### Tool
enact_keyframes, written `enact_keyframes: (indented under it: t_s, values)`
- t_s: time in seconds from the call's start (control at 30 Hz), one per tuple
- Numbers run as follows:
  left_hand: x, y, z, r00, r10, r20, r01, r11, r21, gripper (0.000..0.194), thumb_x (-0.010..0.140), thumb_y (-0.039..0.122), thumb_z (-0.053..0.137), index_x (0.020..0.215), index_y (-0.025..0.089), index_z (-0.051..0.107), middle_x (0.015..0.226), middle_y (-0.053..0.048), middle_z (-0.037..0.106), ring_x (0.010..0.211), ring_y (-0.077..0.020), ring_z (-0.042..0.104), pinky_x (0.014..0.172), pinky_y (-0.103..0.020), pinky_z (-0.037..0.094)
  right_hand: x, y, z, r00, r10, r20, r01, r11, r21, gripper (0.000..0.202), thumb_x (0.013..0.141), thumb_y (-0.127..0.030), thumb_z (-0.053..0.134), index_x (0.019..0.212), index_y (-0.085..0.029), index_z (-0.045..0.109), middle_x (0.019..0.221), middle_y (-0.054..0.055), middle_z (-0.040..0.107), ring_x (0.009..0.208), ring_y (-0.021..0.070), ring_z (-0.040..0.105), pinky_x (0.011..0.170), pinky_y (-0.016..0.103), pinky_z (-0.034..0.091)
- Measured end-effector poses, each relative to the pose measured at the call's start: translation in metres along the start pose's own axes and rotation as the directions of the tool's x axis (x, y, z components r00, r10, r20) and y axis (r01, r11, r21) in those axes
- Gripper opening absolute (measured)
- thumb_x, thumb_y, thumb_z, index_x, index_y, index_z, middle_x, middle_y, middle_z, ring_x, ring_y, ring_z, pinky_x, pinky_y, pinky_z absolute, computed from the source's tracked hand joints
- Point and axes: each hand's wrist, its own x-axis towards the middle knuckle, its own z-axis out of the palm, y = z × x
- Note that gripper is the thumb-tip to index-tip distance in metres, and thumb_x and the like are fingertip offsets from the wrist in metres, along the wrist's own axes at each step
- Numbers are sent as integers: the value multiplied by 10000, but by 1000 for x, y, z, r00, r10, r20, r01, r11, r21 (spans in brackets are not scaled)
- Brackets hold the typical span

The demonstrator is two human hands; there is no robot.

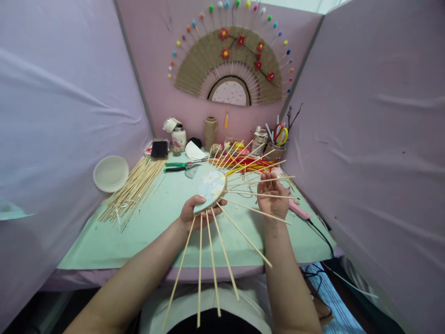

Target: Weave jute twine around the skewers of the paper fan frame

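My left hand (189, 214) is closed on the lower end of a half-round fan base (212, 185), thumb on its pale floral face and fingers underneath. Thin bamboo sticks (225, 255) fan out from the curved edge of this base, some towards my lap, others to the right and away over the table. Palm up, my right hand (274, 207) rests among the right-hand sticks with its fingers extended and slightly bent. Sticks cross in front of its palm and fingers, and I see no grip on any of them.
Loose bamboo sticks (134, 190) lie left, beside a white fluted plate (111, 174). Green-handled pliers (177, 164), red and yellow strands (255, 163) and a twine spool (210, 133) are farther back. A pink corded tool (299, 210) lies right. A decorated fan (194, 60) hangs behind.
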Motion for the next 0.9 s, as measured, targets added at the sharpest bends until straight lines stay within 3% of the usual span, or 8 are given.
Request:
enact_keyframes:
  t_s: [0.13, 0.37, 0.6, 0.7, 0.8, 0.9]
  values:
    - [-2, 0, 1, 1000, 1, -2, -1, 1000, -30, 582, 622, 195, 520, 1188, 57, 530, 832, -115, 600, 483, -52, 419, 327, -87, 315, -3, 0, 1, 999, -8, 31, 7, 1000, 16, 163, 780, -242, 616, 899, -223, 725, 940, -29, 757, 943, 89, 689, 799, 201, 560]
    - [0, 0, -3, 999, 16, 28, -15, 1000, -20, 490, 601, 206, 568, 1062, 39, 578, 699, -45, 483, 464, -42, 372, 312, -84, 273, -3, 1, 2, 999, 5, 34, -6, 1000, 29, 155, 786, -226, 599, 875, -233, 726, 920, -23, 759, 934, 105, 697, 788, 223, 564]
    - [1, -3, -8, 999, 24, 46, -25, 1000, 14, 483, 596, 215, 568, 1048, 47, 587, 733, -66, 527, 478, -54, 389, 321, -113, 298, -6, 0, 3, 996, 40, 82, -47, 995, 83, 184, 787, -200, 585, 922, -209, 710, 951, -7, 757, 947, 107, 696, 811, 222, 565]
    - [-2, -5, -6, 990, -68, 120, 65, 997, 29, 489, 590, 202, 575, 1052, 42, 584, 760, -100, 577, 479, -64, 415, 313, -126, 295, -7, 2, 5, 993, 54, 105, -62, 995, 76, 177, 784, -197, 592, 920, -208, 705, 950, -1, 757, 943, 111, 700, 810, 226, 573]
    - [-4, -7, -10, 949, -212, 234, 194, 976, 100, 557, 567, 218, 602, 1104, 76, 565, 759, -98, 588, 443, -66, 404, 269, -125, 187, -7, 5, 6, 989, 73, 125, -80, 996, 44, 173, 777, -196, 618, 931, -211, 696, 945, -1, 758, 953, 110, 697, 850, 239, 566]
    - [-4, -8, -13, 941, -242, 237, 218, 968, 125, 576, 569, 264, 640, 1113, 94, 560, 732, -77, 562, 433, -63, 392, 260, -115, 126, -8, 6, 6, 988, 75, 132, -82, 996, 46, 188, 762, -189, 633, 938, -188, 696, 944, 12, 758, 949, 115, 700, 851, 234, 567]
